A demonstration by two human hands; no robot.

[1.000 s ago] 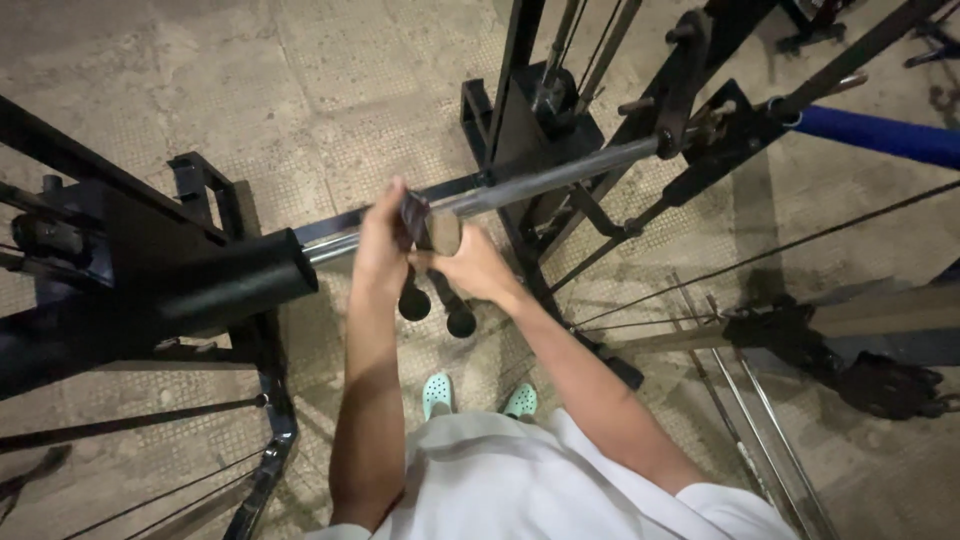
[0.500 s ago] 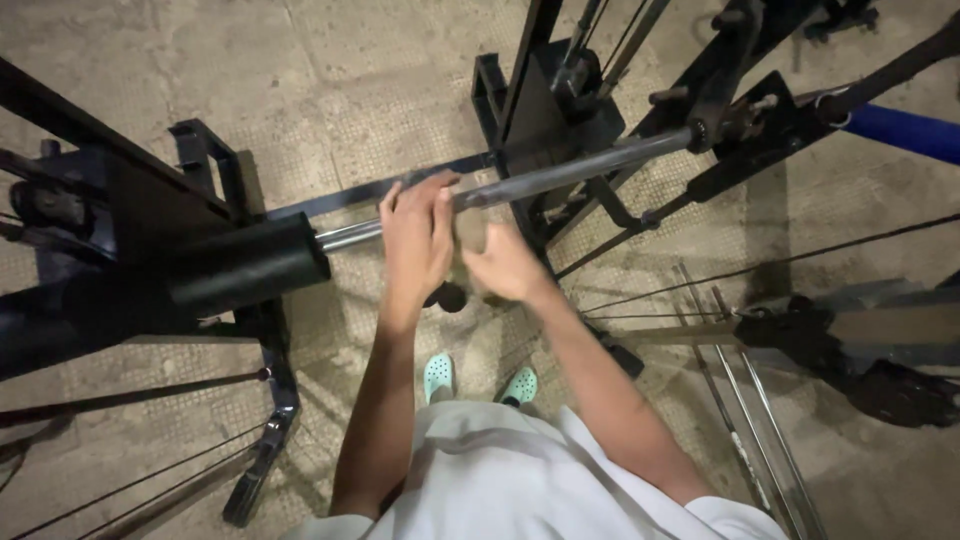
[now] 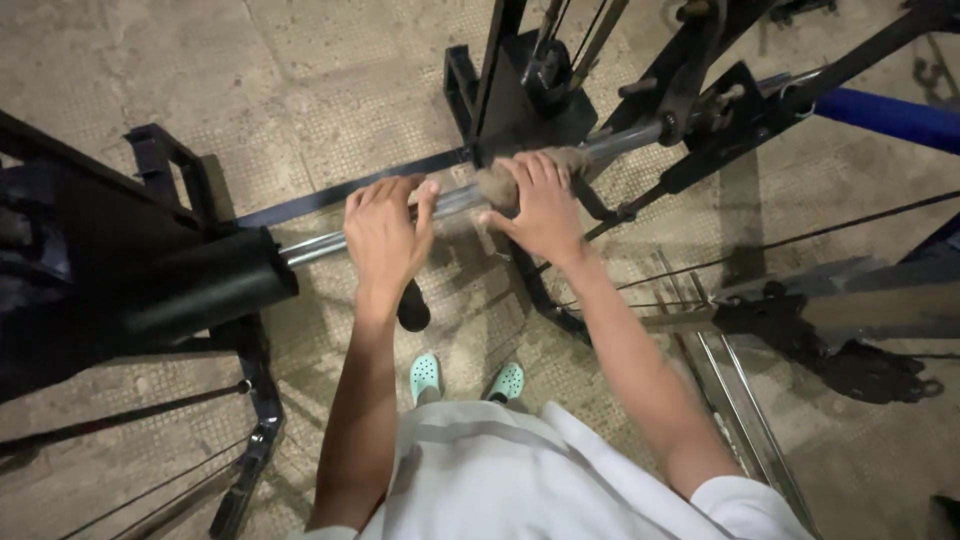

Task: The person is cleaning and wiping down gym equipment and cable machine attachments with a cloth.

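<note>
Gripping the steel bar (image 3: 320, 243), which runs left-low to right-high across the machine, the left hand (image 3: 385, 235) steadies it; the right hand (image 3: 540, 205) presses a cloth (image 3: 500, 180) around it.

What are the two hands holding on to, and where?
The left hand grips the shiny metal bar near its middle, beside the black roller pad. The right hand presses a brownish cloth around the bar, further right.

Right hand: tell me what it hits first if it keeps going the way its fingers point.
The right hand presses a brownish cloth onto the chrome bar, fingers pointing up-frame. Straight on, it would probably meet the black upright frame first, though depth is unclear.
</note>
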